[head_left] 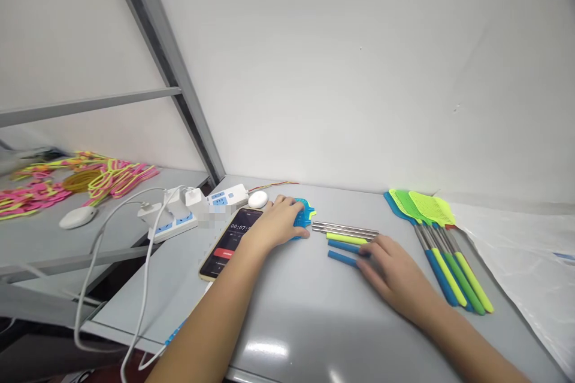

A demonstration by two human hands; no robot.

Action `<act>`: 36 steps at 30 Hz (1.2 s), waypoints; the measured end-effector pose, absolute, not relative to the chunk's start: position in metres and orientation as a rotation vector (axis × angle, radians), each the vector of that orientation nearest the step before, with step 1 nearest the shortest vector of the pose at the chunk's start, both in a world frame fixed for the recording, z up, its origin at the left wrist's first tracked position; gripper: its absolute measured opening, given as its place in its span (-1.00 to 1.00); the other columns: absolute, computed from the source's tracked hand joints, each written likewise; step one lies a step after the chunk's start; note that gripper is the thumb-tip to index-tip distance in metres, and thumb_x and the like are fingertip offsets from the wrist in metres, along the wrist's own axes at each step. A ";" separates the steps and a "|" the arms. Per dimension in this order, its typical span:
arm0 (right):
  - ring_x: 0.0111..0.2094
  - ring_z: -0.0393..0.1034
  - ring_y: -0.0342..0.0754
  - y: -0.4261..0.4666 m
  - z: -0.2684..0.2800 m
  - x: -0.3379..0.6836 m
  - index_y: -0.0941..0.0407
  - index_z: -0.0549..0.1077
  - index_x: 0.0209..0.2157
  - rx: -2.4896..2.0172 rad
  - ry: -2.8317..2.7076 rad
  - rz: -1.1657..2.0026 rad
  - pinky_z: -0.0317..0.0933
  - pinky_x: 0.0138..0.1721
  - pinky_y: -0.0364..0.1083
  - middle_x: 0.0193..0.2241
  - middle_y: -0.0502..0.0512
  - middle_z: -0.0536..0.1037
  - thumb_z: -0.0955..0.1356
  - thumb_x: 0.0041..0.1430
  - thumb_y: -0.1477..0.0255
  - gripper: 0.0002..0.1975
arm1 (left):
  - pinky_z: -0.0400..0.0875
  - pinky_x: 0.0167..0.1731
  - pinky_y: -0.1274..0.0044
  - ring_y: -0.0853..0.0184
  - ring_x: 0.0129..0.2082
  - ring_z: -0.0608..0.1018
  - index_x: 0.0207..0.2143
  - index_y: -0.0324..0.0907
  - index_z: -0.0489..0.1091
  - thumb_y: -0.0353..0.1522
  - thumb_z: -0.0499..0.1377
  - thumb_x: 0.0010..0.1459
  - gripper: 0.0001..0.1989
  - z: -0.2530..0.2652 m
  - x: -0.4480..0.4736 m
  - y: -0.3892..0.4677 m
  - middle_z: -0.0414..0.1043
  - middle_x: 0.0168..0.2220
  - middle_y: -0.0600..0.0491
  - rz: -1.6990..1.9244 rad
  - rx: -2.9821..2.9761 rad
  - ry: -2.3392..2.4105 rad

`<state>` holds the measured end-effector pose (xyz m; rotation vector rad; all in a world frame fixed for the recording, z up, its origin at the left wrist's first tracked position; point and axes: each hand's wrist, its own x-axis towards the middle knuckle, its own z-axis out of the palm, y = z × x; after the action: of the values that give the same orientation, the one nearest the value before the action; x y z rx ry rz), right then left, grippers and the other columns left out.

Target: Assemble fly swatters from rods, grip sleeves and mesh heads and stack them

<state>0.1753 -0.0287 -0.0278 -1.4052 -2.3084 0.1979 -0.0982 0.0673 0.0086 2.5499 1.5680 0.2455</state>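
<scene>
- Grey table [309, 317] fills the near view, glossy, running far to a white wall [359, 72] and a slanted metal frame [171, 66] on the left.
- Second table [49, 239] on the left carries pink and yellow swatter heads [81, 176].
- Plastic sheet [525, 263] lies at the right edge.
- Finished fly swatters [442, 245] lie right of it all, green and blue.
- Left hand [276, 224] is pressed flat on a blue swatter head [304, 215], beside a phone [229, 242].
- Right hand [395, 272] rests loosely curled, fingertips touching a blue handle [342, 258] among loose rods [345, 230].
- Power strip [197, 209] sits far left.
</scene>
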 end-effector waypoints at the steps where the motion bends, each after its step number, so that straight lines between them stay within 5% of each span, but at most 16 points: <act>1: -0.24 0.32 0.03 -0.029 -0.029 0.173 0.07 0.36 -0.18 -1.391 -2.332 0.202 0.22 -0.22 0.02 -0.23 0.16 0.39 0.20 0.30 0.30 -0.81 | 0.19 -0.08 0.28 0.03 0.01 0.30 -0.09 -0.04 0.38 -0.07 0.25 -0.02 -0.54 0.007 -0.096 0.067 0.39 -0.05 -0.06 0.235 2.555 1.569; 13: -0.25 0.29 0.02 -0.029 -0.034 0.168 0.09 0.37 -0.22 -1.366 -2.394 0.159 0.22 -0.23 0.03 -0.27 0.13 0.39 0.23 0.29 0.38 -0.87 | 0.12 -0.06 0.25 0.10 -0.03 0.31 -0.34 -0.12 0.36 -0.30 0.18 0.12 -0.91 0.001 -0.075 0.065 0.38 -0.11 -0.04 0.277 2.650 1.503; 21: -0.24 0.30 0.04 -0.027 -0.037 0.172 0.08 0.31 -0.19 -1.373 -2.286 0.235 0.21 -0.23 0.02 -0.25 0.14 0.40 0.19 0.31 0.37 -0.86 | 0.11 -0.12 0.32 0.14 -0.07 0.32 -0.43 -0.15 0.35 -0.28 0.23 0.09 -0.85 0.011 -0.077 0.062 0.40 -0.20 0.00 0.273 2.650 1.441; 28: -0.32 0.37 -0.01 -0.019 -0.040 0.186 0.10 0.20 -0.05 -1.564 -1.715 0.398 0.24 -0.29 -0.04 -0.27 0.12 0.46 0.14 0.33 0.29 -0.75 | 0.11 -0.16 0.41 0.27 -0.32 0.41 -0.43 -0.13 0.34 -0.19 0.21 0.12 -0.79 0.032 -0.057 0.035 0.44 -0.44 0.14 0.273 2.477 1.148; 36: -0.42 0.35 -0.05 0.000 -0.029 0.202 0.09 0.43 -0.28 -1.710 -1.686 0.370 0.14 -0.37 -0.11 -0.45 0.02 0.50 0.21 0.24 0.26 -0.76 | 0.20 -0.27 0.50 0.28 -0.28 0.47 -0.39 -0.13 0.38 -0.23 0.22 0.14 -0.83 -0.004 -0.007 0.004 0.47 -0.35 0.11 0.222 2.534 0.673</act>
<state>0.2018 -0.0004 -0.0285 -1.7101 -1.6856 0.3703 -0.0070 0.0045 -0.0044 2.5338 0.6729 0.2221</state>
